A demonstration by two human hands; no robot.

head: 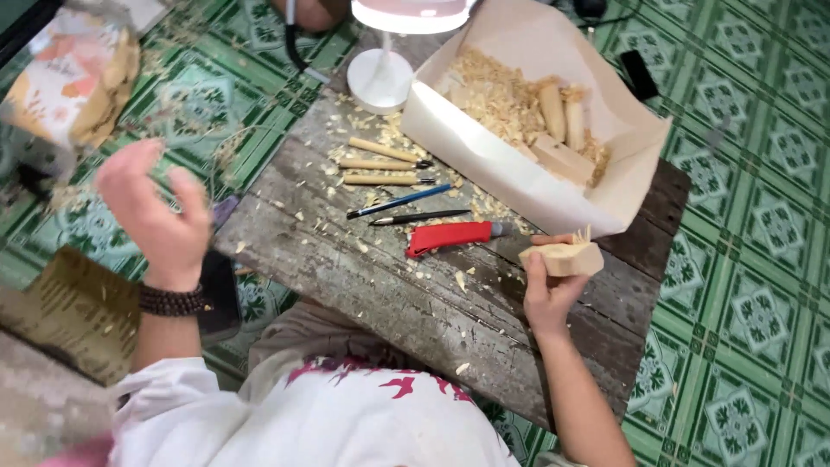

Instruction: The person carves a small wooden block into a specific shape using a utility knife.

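right hand [546,290] grasping wood block [564,258] | left hand [156,212] raised, released | cream paper bag [553,186] of shavings behind

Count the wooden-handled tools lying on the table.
3, side by side near the lamp base: top, middle, bottom. Shavings in the paper box may hide more.

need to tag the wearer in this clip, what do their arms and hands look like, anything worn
Both hands are bare, with no gloves or rings that can be seen. The left hand has a bracelet of dark round beads at the wrist, and a white sleeve covers the upper part of that arm. The right hand and its forearm are bare, with nothing at the wrist. The left hand is blurred.
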